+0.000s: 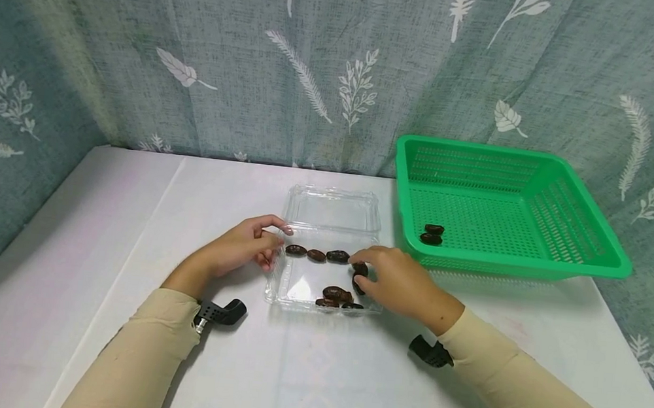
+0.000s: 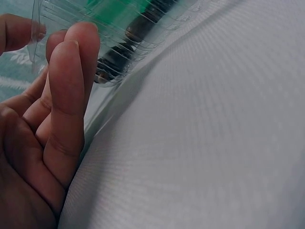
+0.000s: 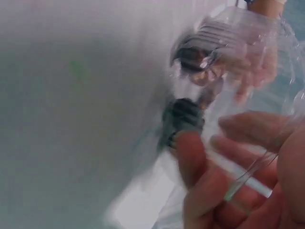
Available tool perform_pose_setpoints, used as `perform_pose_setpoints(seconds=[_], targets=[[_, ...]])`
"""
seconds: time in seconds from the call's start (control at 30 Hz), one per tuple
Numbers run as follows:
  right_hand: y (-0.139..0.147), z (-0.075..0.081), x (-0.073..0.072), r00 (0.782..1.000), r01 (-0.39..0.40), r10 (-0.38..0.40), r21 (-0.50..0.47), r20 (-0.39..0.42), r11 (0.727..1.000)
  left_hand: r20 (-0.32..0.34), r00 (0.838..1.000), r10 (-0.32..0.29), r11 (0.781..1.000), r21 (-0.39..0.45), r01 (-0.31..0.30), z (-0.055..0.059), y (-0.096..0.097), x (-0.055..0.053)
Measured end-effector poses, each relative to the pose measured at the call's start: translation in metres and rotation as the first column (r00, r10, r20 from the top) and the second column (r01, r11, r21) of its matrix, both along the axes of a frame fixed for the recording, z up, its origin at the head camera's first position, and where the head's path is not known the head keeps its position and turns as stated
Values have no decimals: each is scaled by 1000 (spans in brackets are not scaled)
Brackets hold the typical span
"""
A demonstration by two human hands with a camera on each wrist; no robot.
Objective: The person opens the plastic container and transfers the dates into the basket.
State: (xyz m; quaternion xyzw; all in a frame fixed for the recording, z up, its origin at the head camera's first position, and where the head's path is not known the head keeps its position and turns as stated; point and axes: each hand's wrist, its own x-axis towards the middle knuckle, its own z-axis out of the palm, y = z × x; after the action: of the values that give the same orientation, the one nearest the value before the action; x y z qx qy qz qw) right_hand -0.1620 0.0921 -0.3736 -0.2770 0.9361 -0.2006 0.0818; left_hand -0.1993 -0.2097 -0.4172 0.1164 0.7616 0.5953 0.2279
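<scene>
In the head view, a clear plastic clamshell box lies with its lid folded back. Three brown dates form a row across its middle, and several more lie near its front edge. My left hand holds the box's left rim; the left wrist view shows bent fingers against the ribbed wall. At the right side, my right hand reaches over the rim, pinching a date between thumb and fingers. Motion blurs the right wrist view, where that date touches the thumb.
A green perforated basket stands behind and right of the box, with two dates in its near left corner. White cloth covers the table. A leaf-patterned curtain hangs behind it.
</scene>
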Motion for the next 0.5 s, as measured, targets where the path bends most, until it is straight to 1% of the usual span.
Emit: perform_pose_setpoints(seconds=[0.17,0.23,0.37,0.5], targets=[[6,-4,-5,995,-37,48,-128,86,991,-6,1000,7,1000,-7,-7,2,0,0],[7,-5,-6,993,-49,66,-163,101,985,-8,1000,11,1000,-12,-11,2,0,0],[7,-4,-7,995,-52,65,-155,81,987,-8,1000,14,1000,-17,-14,1,0,0],[3,-1,-6,997,-35,40,-70,62,997,-12,1000,8,1000,-20,-9,1,0,0]])
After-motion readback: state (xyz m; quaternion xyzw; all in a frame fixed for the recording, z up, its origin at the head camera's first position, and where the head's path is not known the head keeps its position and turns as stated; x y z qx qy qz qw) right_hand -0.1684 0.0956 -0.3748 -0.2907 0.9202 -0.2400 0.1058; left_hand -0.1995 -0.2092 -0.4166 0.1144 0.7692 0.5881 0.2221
